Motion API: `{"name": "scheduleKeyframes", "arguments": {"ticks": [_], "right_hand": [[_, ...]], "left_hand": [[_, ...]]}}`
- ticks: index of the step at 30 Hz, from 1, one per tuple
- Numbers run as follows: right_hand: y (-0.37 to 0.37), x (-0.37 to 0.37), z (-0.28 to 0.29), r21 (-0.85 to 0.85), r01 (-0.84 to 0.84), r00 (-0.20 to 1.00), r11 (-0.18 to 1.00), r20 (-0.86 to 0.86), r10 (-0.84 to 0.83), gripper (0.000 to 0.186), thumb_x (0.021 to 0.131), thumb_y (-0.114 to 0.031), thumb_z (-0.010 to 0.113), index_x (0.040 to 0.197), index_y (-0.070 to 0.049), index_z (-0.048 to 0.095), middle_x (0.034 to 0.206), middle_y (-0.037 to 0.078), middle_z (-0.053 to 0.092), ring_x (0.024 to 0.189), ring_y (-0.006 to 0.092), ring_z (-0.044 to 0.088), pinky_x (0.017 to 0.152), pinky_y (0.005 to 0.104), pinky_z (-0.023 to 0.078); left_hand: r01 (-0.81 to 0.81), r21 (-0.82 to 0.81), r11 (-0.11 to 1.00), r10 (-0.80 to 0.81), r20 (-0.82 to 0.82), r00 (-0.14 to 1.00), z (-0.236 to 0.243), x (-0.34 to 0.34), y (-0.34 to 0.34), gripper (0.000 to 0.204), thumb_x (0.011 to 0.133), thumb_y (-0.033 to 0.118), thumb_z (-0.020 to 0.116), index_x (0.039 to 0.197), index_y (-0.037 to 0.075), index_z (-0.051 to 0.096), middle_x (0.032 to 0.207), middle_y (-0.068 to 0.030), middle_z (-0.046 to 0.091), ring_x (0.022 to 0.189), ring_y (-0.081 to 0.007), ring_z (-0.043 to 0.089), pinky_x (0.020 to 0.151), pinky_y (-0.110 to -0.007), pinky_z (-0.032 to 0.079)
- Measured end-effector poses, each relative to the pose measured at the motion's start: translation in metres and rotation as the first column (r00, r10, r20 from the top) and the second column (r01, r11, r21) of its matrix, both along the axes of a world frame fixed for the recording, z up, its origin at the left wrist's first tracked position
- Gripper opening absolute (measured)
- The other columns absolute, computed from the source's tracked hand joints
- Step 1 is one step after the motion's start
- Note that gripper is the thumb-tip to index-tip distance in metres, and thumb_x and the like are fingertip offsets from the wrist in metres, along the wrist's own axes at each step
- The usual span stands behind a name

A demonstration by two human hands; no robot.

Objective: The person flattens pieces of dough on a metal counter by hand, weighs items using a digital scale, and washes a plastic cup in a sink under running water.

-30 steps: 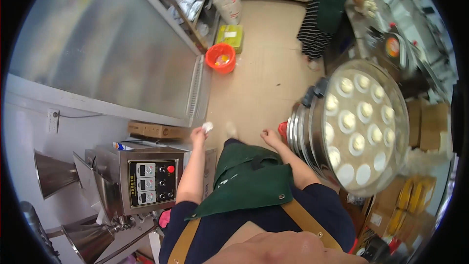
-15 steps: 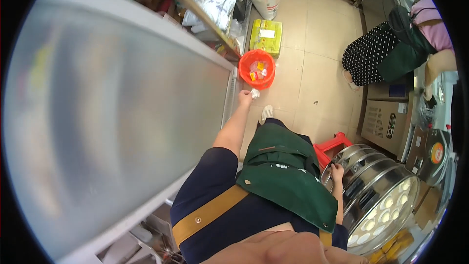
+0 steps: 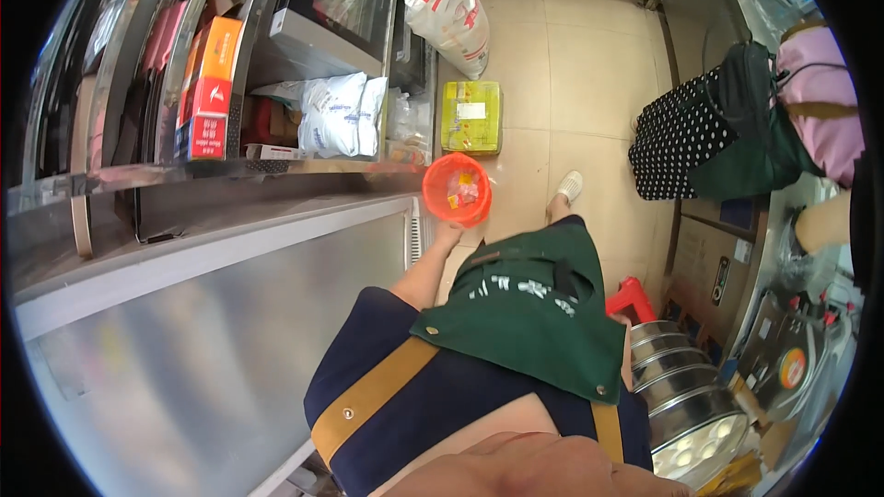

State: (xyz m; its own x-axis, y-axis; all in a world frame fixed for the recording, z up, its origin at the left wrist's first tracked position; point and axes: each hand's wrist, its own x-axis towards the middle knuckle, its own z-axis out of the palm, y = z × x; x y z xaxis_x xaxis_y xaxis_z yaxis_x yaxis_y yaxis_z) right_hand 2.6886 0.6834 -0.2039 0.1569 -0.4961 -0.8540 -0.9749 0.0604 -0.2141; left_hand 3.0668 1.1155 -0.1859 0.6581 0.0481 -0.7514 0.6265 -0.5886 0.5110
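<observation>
We see a glossy orange plastic bin (image 3: 457,188), a brushed-metal table (image 3: 184,350), stacked shiny steel steamers (image 3: 677,387) and our matt green cloth apron (image 3: 534,313).

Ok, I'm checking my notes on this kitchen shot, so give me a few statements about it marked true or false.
1. The left hand is down at the orange bin on the floor. True.
2. The orange bin is empty. False: it holds some scraps.
3. A yellow-green box lies on the floor beyond the bin. True.
4. The stacked metal steamers stand on the person's left. False: they are on the right.
5. The right hand is clearly open. False: the green apron hides it.
</observation>
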Motion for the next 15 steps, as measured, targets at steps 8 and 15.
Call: {"name": "scheduleKeyframes", "arguments": {"ticks": [8, 15], "right_hand": [[-0.191, 0.275, -0.015, -0.427, -0.155, 0.857, 0.891, 0.390, 0.336, 0.033, 0.081, -0.021, 0.065, 0.105, 0.002, 0.063, 0.079, 0.011, 0.066, 0.066, 0.0188, 0.063, 0.059, 0.0316, 0.051], [-0.183, 0.520, 0.067, -0.262, -0.287, 0.733, 0.921, 0.559, 0.387, 0.039, 0.084, -0.019, 0.063, 0.116, 0.002, 0.058, 0.099, 0.016, 0.066, 0.092, 0.0215, 0.064, 0.079, 0.0328, 0.052]], "left_hand": [[-0.036, -0.003, 0.999, 0.036, 0.105, 0.994, 0.039, 0.094, -0.081, 0.009, 0.079, 0.011, 0.067, 0.077, 0.002, 0.067, 0.070, -0.0043, 0.063, 0.063, -0.0129, 0.057, 0.056, -0.031, 0.046], [-0.151, -0.164, 0.975, 0.158, 0.036, 0.987, 0.057, 0.215, -0.225, 0.019, 0.083, 0.018, 0.071, 0.077, 0.001, 0.063, 0.072, -0.0062, 0.064, 0.062, -0.0147, 0.059, 0.058, -0.029, 0.048]]}}
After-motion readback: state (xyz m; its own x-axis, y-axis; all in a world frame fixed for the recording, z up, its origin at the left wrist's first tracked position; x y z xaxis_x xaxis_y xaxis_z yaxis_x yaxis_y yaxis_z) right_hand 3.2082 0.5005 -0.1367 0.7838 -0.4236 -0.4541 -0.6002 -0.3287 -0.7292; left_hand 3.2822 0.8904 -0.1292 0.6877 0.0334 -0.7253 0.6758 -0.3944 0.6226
